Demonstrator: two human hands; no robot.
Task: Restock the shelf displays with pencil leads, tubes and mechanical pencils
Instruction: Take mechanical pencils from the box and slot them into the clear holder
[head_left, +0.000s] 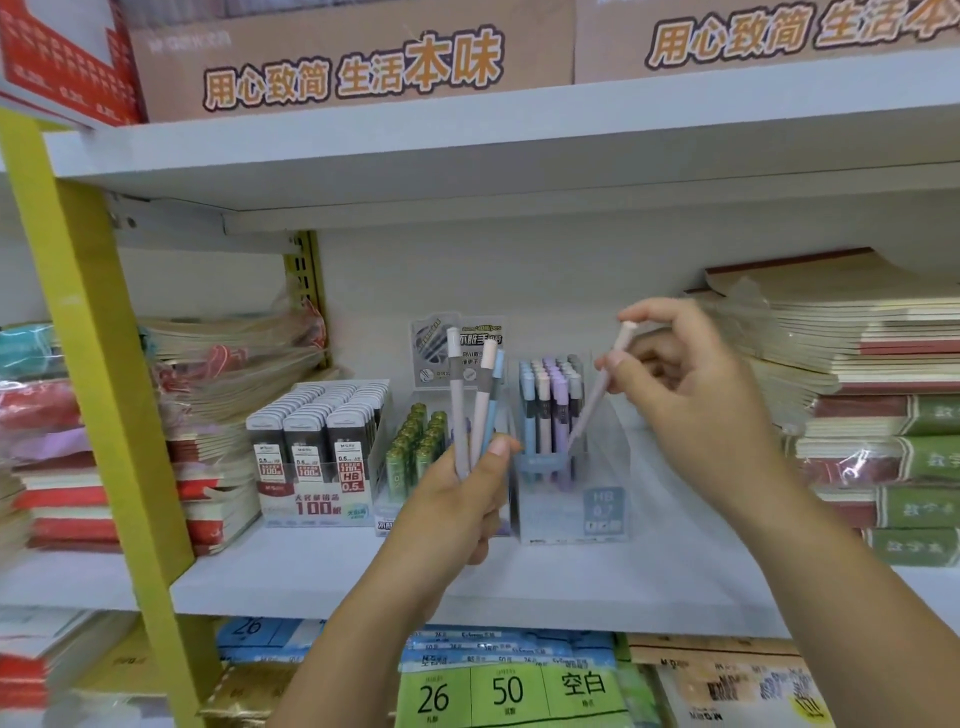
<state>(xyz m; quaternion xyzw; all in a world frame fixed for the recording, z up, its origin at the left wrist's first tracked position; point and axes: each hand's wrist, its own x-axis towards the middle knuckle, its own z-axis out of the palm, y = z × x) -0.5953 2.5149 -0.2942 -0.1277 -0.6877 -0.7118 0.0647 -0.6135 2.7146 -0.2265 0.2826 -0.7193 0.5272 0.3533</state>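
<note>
1. The white laminate shelf board (363, 582) is carrying three displays side by side.
2. The cardboard tray of flat black-and-white lead cases (317, 447) is standing packed full, so that part is looking finished.
3. The clear plastic display box (571, 499) of pastel mechanical pencils is sitting partly filled.
4. The rows of small green lead tubes (418, 452) are looking well stocked.
5. The right hand (691, 395) is pinching a tilted pale pink mechanical pencil (602, 387), its tip dipping towards the clear box.
6. The left hand (462, 514) is gripping three more pastel pencils (475, 405) upright, so about four placements are probably remaining.
</note>
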